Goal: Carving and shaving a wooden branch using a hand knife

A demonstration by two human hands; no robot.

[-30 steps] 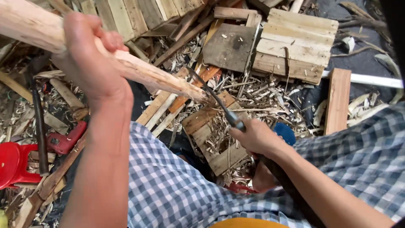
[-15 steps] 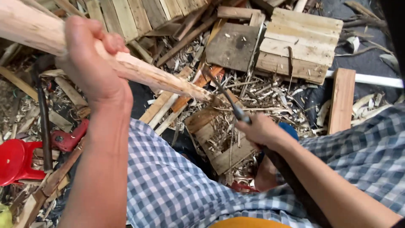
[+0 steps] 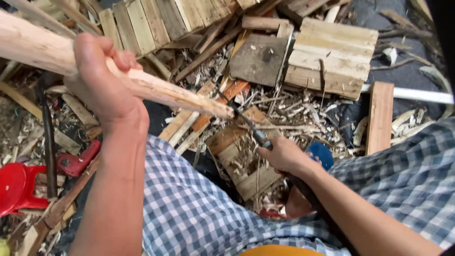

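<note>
My left hand (image 3: 102,87) grips a long pale wooden stake (image 3: 180,95) that runs from the upper left down to a whittled point near the middle. My right hand (image 3: 284,156) holds the dark handle of a thin-bladed knife (image 3: 244,121). The blade reaches up to the stake's pointed tip and touches it. Blue-and-white checked sleeves cover both of my upper arms, and my left forearm rises from the bottom of the view.
Slatted wooden pallets (image 3: 332,57) and boards (image 3: 379,116) lie on the ground among many shavings (image 3: 303,111). A red plastic stool (image 3: 16,187) and a red tool (image 3: 76,161) sit at the left. A white pipe (image 3: 417,95) lies at the right.
My right hand has drawn the knife slightly right and upward along the stake's tip. The stake and left hand have shifted a little to the right.
</note>
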